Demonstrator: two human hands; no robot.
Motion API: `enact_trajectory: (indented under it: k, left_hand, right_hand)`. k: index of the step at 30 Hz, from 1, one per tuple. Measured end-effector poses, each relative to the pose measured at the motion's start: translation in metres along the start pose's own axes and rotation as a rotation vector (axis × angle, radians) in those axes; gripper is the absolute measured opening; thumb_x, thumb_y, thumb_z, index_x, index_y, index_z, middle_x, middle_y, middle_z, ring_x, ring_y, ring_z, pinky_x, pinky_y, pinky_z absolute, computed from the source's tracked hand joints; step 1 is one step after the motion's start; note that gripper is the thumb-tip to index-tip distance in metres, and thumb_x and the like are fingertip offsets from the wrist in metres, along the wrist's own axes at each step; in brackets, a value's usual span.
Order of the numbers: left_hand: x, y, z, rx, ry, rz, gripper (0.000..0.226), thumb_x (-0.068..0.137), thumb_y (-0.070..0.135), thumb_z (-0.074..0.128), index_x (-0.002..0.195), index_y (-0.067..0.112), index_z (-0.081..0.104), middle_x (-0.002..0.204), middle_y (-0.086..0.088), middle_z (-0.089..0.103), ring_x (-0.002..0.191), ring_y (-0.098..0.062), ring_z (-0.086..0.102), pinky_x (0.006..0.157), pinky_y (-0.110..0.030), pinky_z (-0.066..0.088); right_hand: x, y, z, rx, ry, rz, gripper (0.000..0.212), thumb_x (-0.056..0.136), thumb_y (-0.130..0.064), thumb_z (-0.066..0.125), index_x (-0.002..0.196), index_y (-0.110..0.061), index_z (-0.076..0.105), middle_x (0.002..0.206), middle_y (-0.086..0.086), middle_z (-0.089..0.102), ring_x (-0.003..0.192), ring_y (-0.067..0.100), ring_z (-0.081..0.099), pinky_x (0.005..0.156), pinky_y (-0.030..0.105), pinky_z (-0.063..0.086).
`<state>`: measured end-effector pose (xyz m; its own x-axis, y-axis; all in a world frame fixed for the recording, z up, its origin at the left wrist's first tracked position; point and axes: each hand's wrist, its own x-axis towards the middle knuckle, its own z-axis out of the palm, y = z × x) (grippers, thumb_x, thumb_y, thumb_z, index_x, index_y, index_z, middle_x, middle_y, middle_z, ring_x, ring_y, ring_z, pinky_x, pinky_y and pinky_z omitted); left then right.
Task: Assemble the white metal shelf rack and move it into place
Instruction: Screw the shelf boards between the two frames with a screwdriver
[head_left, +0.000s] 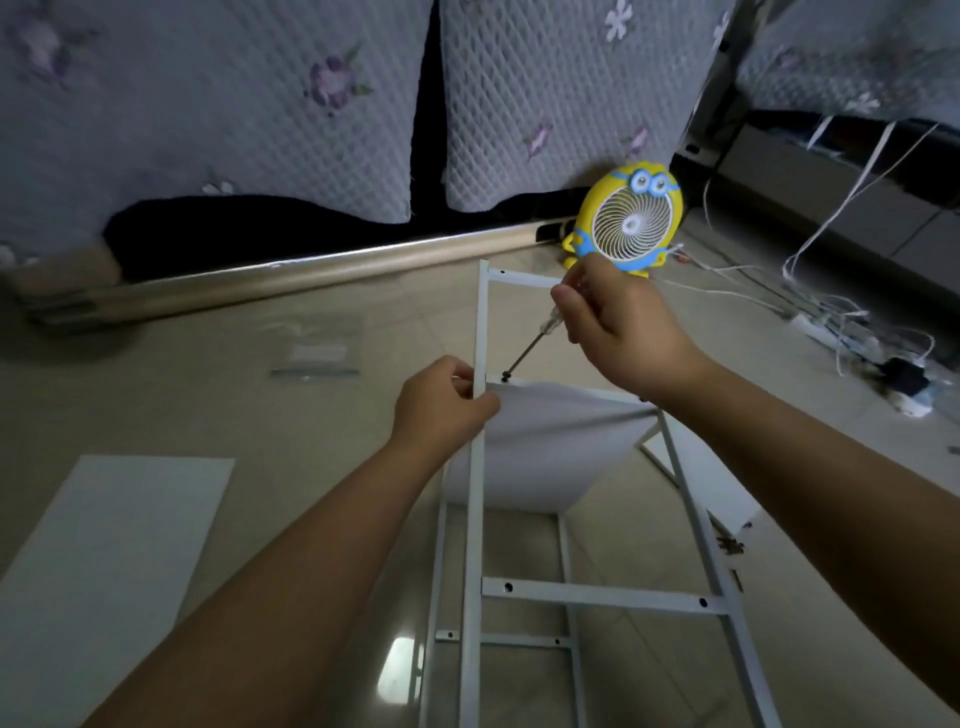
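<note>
A person's right hand (613, 332) curls around a screwdriver (535, 340), its tip on a screw (505, 375) at 7 o'clock from that hand, just above the shelf panel (550, 441) of the white metal rack (474, 519). The tool's shaft slants from 1 o'clock down to 7. The left hand (447, 405), nearer the joint, grips the left upright just beside the screw. The rack rests on the tiled floor, its long axis running 6 to 12 o'clock (far end toward a yellow fan (628, 223)). Driving the screw home looks like the step in hand.
</note>
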<state>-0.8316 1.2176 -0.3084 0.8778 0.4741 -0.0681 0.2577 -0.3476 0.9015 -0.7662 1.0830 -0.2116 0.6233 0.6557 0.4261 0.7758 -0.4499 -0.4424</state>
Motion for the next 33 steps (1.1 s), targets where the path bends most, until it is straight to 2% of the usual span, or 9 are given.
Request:
enact_trajectory:
  k: [7,10,14,16,19,24,27,30,33]
  left_hand:
    - [0.001,-0.002,-0.003,-0.01,-0.012,0.018,0.019,0.075,0.017,0.067,0.092,0.014,0.059,0.096,-0.003,0.066,0.092,-0.019,0.063,0.081,-0.039,0.054]
    - [0.001,-0.002,-0.002,-0.016,-0.013,0.023,0.018,0.075,0.018,0.067,0.091,0.013,0.059,0.094,-0.003,0.066,0.089,-0.019,0.063,0.079,-0.038,0.055]
    - [0.001,-0.002,0.001,0.022,-0.005,0.026,0.014,0.077,0.018,0.067,0.085,0.018,0.055,0.081,0.007,0.06,0.082,-0.015,0.06,0.069,-0.025,0.047]
    - [0.002,-0.003,0.001,0.036,-0.004,0.032,0.014,0.077,0.018,0.067,0.084,0.019,0.055,0.079,0.008,0.059,0.08,-0.015,0.059,0.067,-0.023,0.045]
    - [0.004,-0.004,0.0,0.042,-0.002,0.038,0.014,0.077,0.018,0.066,0.085,0.018,0.055,0.083,0.005,0.061,0.082,-0.016,0.06,0.068,-0.024,0.046]
    - [0.004,-0.005,0.0,0.032,0.005,0.053,0.014,0.078,0.017,0.066,0.084,0.019,0.054,0.077,0.009,0.058,0.079,-0.014,0.059,0.061,-0.018,0.042]
    - [0.003,-0.005,0.0,0.013,0.003,0.056,0.013,0.078,0.017,0.066,0.086,0.018,0.055,0.08,0.008,0.06,0.08,-0.015,0.06,0.062,-0.018,0.044]
    - [0.002,-0.007,0.0,-0.044,-0.057,0.065,0.018,0.08,0.018,0.065,0.097,0.017,0.058,0.095,0.006,0.062,0.092,-0.012,0.06,0.077,-0.023,0.048]
    - [-0.003,-0.011,-0.003,-0.09,-0.127,0.104,0.031,0.083,0.018,0.064,0.113,0.015,0.057,0.106,0.008,0.06,0.1,-0.006,0.055,0.084,-0.021,0.042]
  right_hand:
    - [0.013,0.001,0.0,-0.015,-0.07,0.04,0.02,0.089,-0.029,0.046,0.081,-0.011,0.045,0.057,-0.002,0.051,0.046,0.0,0.05,0.049,0.015,0.035]
    - [0.027,-0.009,-0.007,-0.134,-0.202,0.05,0.029,0.093,-0.027,0.052,0.07,-0.012,0.044,0.053,0.003,0.054,0.036,0.006,0.047,0.044,0.014,0.039]
    - [0.047,-0.022,-0.008,-0.419,-0.286,0.056,0.045,0.091,-0.035,0.052,0.053,-0.017,0.036,0.05,-0.003,0.042,0.049,0.016,0.042,0.051,0.028,0.035]
    - [0.055,-0.017,-0.005,-0.488,-0.215,0.197,0.046,0.09,-0.031,0.051,0.05,-0.013,0.036,0.053,0.002,0.036,0.064,0.022,0.043,0.05,0.029,0.028]
    - [0.059,-0.013,-0.004,-0.467,-0.201,0.397,0.04,0.088,-0.028,0.045,0.054,-0.007,0.039,0.055,0.005,0.041,0.069,0.029,0.05,0.054,0.026,0.035]
    - [0.05,-0.012,-0.01,-0.425,-0.314,0.093,0.027,0.095,-0.02,0.046,0.11,-0.001,0.058,0.105,0.017,0.063,0.102,0.03,0.055,0.079,0.031,0.038]
    - [0.047,-0.01,-0.022,-0.443,-0.44,-0.052,0.023,0.089,-0.016,0.057,0.102,0.0,0.066,0.101,0.015,0.066,0.095,0.026,0.058,0.073,0.024,0.035]
    - [0.046,-0.012,-0.031,-0.5,-0.554,-0.109,0.024,0.087,-0.021,0.06,0.102,-0.003,0.066,0.1,0.012,0.066,0.095,0.025,0.058,0.067,0.016,0.028]
    - [0.045,-0.023,-0.03,-0.577,-0.556,-0.089,0.026,0.089,-0.027,0.057,0.097,-0.004,0.067,0.084,0.01,0.064,0.089,0.028,0.058,0.068,0.023,0.031]
